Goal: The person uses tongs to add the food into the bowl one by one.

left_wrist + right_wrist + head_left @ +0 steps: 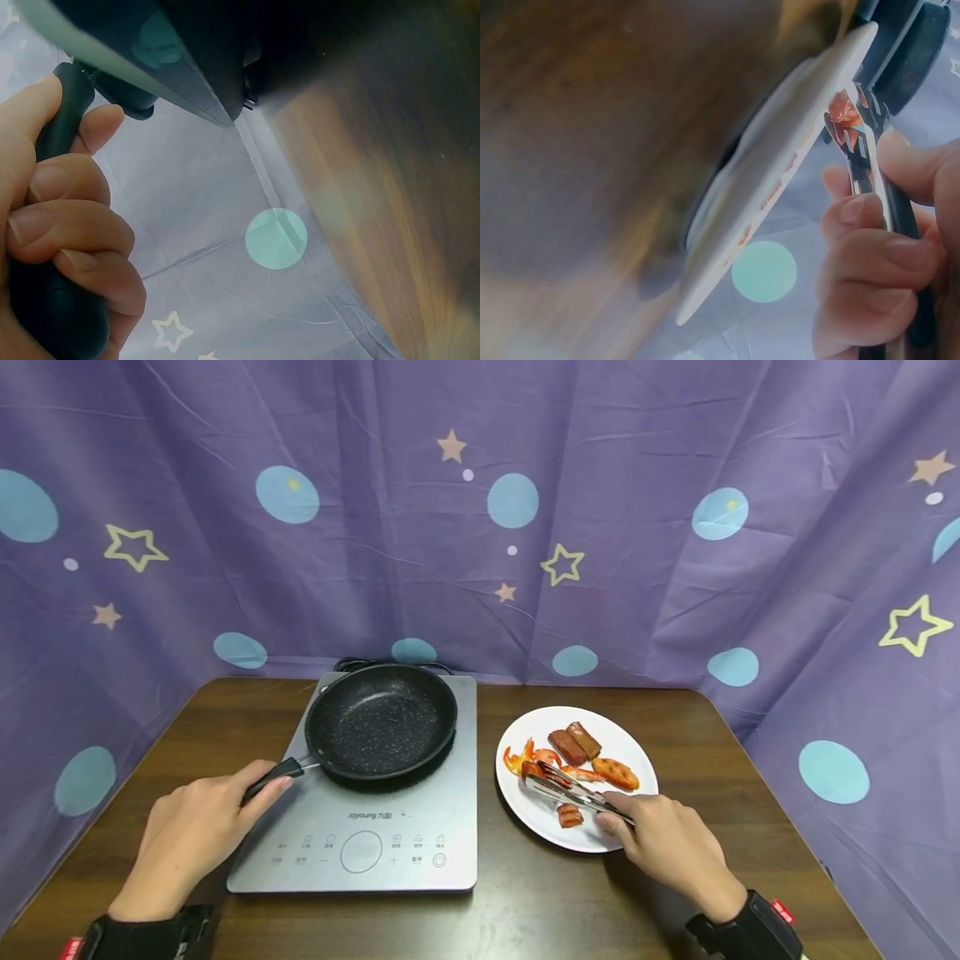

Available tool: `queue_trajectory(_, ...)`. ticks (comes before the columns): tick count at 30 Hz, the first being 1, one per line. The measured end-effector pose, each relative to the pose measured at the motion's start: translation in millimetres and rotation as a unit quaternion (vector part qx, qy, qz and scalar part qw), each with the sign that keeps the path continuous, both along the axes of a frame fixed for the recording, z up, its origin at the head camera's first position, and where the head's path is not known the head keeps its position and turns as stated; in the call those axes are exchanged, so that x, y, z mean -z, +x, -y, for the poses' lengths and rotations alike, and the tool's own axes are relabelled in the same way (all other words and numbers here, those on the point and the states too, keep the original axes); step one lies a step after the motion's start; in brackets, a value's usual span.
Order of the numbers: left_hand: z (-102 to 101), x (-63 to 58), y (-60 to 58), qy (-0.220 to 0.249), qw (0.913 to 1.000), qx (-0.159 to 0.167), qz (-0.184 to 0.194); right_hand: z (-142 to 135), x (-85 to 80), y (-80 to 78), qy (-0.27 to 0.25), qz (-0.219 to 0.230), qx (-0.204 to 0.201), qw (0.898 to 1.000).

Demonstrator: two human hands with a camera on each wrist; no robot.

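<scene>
My left hand grips the black handle of a speckled black frying pan. In the left wrist view its fingers curl round that handle. My right hand holds metal tongs with dark grips over a white plate. Between the tongs' slotted tips is a reddish-brown piece of food. The plate bears two brown meat slabs, orange shrimp-like pieces, a browned oval piece and a small ridged meat piece.
The pan is over a silver induction cooktop with a touch panel along its front. A black cord lies behind it. The brown wooden table ends at a purple patterned curtain.
</scene>
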State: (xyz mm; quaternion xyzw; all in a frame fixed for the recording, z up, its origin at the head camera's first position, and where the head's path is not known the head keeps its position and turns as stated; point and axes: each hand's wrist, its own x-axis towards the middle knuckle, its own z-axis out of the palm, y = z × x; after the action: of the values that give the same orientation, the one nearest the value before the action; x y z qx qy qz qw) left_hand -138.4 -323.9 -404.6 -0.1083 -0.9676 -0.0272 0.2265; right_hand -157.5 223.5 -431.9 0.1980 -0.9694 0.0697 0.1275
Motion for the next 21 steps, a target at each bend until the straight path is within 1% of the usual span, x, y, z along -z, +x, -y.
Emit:
queue_trajectory(4,0,0.2,-0.6,0.003,1.0,0.0,-0.001,0,-9.6,-5.2,-0.007,-0.003,-0.005,1.0)
queue_trajectory(7,0,-0.2,-1.1,0.003,1.0,0.003,-0.008,2,-20.0,-11.3,-0.011,-0.011,-0.012,1.0)
queue_trajectory(11,0,-1.1,-1.7,0.005,1.0,0.005,-0.007,8,-36.7,-22.9,-0.014,-0.039,-0.023,0.999)
queue_trajectory(15,-1,-1.5,-0.3,0.012,0.9998,-0.004,0.014,24,-55.1,-36.6,-0.016,-0.065,-0.042,0.997)
queue_trajectory(21,0,-0.2,-0.3,0.016,0.9996,-0.01,0.023,62,-79.2,-56.1,-0.005,-0.086,-0.088,0.992)
